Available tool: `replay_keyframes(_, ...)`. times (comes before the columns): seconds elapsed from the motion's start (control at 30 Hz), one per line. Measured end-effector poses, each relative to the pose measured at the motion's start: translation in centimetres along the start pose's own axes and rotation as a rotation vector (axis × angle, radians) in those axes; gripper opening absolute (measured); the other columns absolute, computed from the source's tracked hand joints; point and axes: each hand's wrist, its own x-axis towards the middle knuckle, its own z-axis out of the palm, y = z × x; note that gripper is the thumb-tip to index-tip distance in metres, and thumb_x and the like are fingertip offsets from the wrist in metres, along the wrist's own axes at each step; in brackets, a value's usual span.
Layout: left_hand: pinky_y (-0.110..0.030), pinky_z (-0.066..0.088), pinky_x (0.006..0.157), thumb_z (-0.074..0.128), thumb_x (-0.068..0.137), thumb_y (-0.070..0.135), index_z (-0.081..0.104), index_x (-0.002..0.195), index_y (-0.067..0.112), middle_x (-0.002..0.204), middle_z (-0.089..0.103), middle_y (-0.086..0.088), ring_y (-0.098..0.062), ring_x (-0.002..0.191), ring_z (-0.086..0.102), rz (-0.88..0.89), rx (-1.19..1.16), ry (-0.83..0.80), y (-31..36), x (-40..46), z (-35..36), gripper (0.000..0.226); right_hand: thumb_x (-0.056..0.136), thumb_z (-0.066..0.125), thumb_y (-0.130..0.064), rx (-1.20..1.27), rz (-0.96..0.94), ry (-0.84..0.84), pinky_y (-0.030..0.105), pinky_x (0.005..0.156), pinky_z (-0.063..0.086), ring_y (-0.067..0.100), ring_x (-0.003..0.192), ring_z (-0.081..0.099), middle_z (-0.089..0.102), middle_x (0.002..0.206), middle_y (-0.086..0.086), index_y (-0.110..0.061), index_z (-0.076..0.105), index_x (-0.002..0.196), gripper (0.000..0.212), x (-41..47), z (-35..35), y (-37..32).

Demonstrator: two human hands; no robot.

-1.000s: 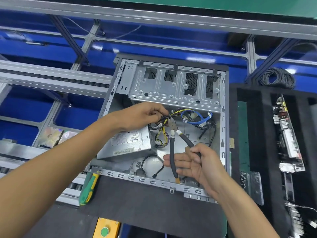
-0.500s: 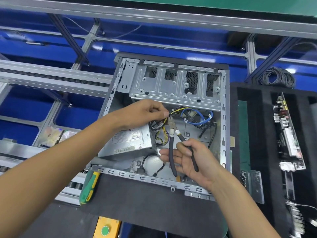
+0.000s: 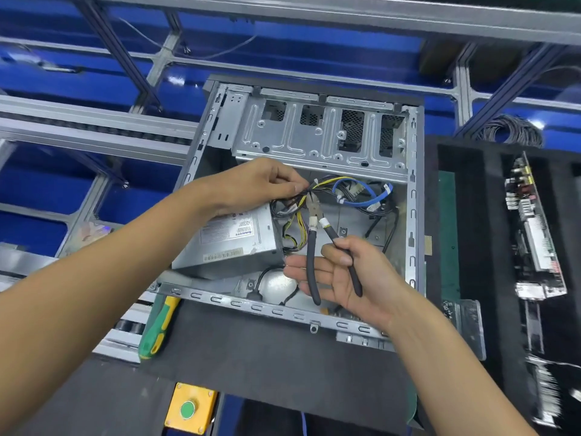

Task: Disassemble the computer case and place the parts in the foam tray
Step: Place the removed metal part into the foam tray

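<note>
— Head view: where's your left hand (image 3: 251,187)?
— Inside the computer case (image 3: 412,221), pinching the cable bundle (image 3: 317,188).
— Your right hand (image 3: 342,275)?
— Curled round the cutters (image 3: 314,221) (handles spread), tips at that bundle. The foam tray (image 3: 471,234) sits right.

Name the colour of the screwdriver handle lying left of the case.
Green and yellow screwdriver handle, clearest in the head view.

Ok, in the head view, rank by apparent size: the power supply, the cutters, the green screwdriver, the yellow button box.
1. power supply
2. cutters
3/4. green screwdriver and yellow button box look alike; unranked.
</note>
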Motion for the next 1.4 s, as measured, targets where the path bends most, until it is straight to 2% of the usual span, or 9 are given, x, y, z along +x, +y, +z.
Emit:
replay_keyframes(0.1,-0.013,0.052,0.089,0.065,0.100,0.021,0.076,0.107,0.028,0.116,0.073,-0.017,-0.019,0.100,0.069,0.008,0.024,0.024,0.1,-0.2,0.0,0.014,0.100,0.031,-0.027,0.007,0.000,-0.017,0.049,0.080,0.061,0.042,0.116,0.067,0.066,0.124,0.032,-0.023,0.038,0.052,0.049,0.0,0.2,0.1)
replay_keyframes(0.3,-0.016,0.052,0.087,0.067,0.100,0.028,0.079,0.105,0.032,0.108,0.077,-0.007,-0.008,0.093,0.069,-0.013,0.073,0.027,0.2,-0.2,0.0,0.014,0.101,0.029,-0.026,-0.042,-0.003,0.012,0.054,0.074,0.061,0.039,0.114,0.069,0.068,0.121,0.030,-0.022,0.036,0.052,0.050,-0.2,0.4,-0.1)
replay_keyframes(0.47,-0.014,0.052,0.093,0.066,0.101,0.026,0.079,0.106,0.031,0.112,0.078,0.000,-0.013,0.106,0.072,0.001,0.081,0.039,0.3,-0.5,-0.2,0.015,0.103,0.030,-0.024,-0.077,-0.049,0.049,0.057,0.076,0.061,0.040,0.113,0.069,0.068,0.119,0.032,-0.019,0.037,0.052,0.051,-0.2,0.6,0.0)
replay_keyframes(0.53,-0.016,0.053,0.094,0.065,0.101,0.023,0.077,0.110,0.029,0.114,0.077,-0.005,-0.017,0.106,0.071,0.010,0.078,0.033,0.1,-0.4,-0.4,0.016,0.103,0.029,-0.025,-0.083,-0.051,0.032,0.058,0.079,0.060,0.041,0.114,0.068,0.067,0.119,0.033,-0.020,0.037,0.051,0.052,0.0,0.5,0.1)
replay_keyframes(0.63,-0.012,0.052,0.081,0.063,0.102,0.019,0.075,0.114,0.023,0.108,0.077,-0.010,-0.007,0.091,0.068,0.032,0.090,0.034,-0.3,-0.2,-0.4,0.017,0.101,0.029,-0.026,-0.089,-0.041,0.009,0.057,0.084,0.060,0.044,0.116,0.067,0.066,0.121,0.035,-0.021,0.035,0.050,0.052,0.1,0.2,0.2)
replay_keyframes(0.73,-0.010,0.049,0.077,0.063,0.102,0.020,0.076,0.110,0.027,0.101,0.078,-0.004,-0.003,0.086,0.067,0.058,0.095,0.026,-0.6,-0.1,-0.6,0.017,0.100,0.029,-0.026,-0.100,-0.058,-0.003,0.056,0.085,0.060,0.045,0.116,0.066,0.066,0.121,0.035,-0.022,0.036,0.050,0.051,0.2,0.0,0.2)
replay_keyframes(1.1,-0.012,0.051,0.080,0.063,0.102,0.018,0.076,0.110,0.027,0.105,0.077,-0.011,-0.007,0.088,0.067,0.098,0.097,0.025,-1.1,0.3,-0.5,0.017,0.101,0.028,-0.026,-0.120,-0.075,0.000,0.056,0.083,0.061,0.044,0.114,0.067,0.067,0.120,0.034,-0.022,0.037,0.049,0.052,0.1,0.1,0.0)
replay_keyframes(1.23,-0.020,0.054,0.093,0.061,0.103,0.023,0.074,0.113,0.029,0.108,0.078,-0.003,-0.011,0.099,0.070,0.081,0.135,0.013,-1.1,0.3,-0.8,0.017,0.101,0.030,-0.026,-0.117,-0.081,0.021,0.056,0.081,0.060,0.045,0.114,0.067,0.067,0.120,0.035,-0.022,0.037,0.051,0.051,0.1,0.1,0.1)
replay_keyframes(1.4,-0.017,0.051,0.084,0.063,0.102,0.025,0.074,0.114,0.029,0.102,0.078,0.001,-0.005,0.092,0.070,0.070,0.128,0.012,-1.1,0.3,-0.8,0.017,0.103,0.029,-0.026,-0.117,-0.071,0.040,0.055,0.076,0.061,0.045,0.113,0.068,0.067,0.119,0.034,-0.021,0.038,0.050,0.053,0.2,0.3,0.0)
